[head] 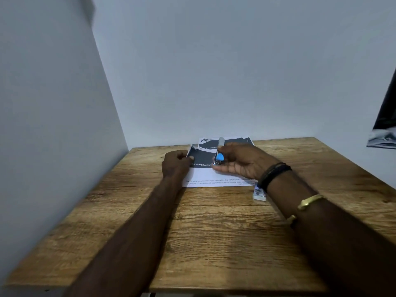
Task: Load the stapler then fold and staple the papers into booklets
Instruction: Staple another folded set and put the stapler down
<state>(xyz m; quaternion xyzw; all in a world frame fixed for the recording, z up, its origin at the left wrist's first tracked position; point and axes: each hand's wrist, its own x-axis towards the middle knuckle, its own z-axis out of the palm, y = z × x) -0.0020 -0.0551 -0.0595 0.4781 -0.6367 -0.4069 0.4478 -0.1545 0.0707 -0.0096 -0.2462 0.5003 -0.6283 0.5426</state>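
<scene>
A printed paper with a black band and white lower part lies on the wooden table near the far wall. My left hand pinches its left edge, which is lifted and crumpled. My right hand grips a small stapler with a blue part and a metal top, held over the middle of the paper. A second sheet with dark print lies behind, against the wall.
A small box of staples rests on the table just under my right wrist. White walls close in on the left and behind. A dark object hangs at the right edge.
</scene>
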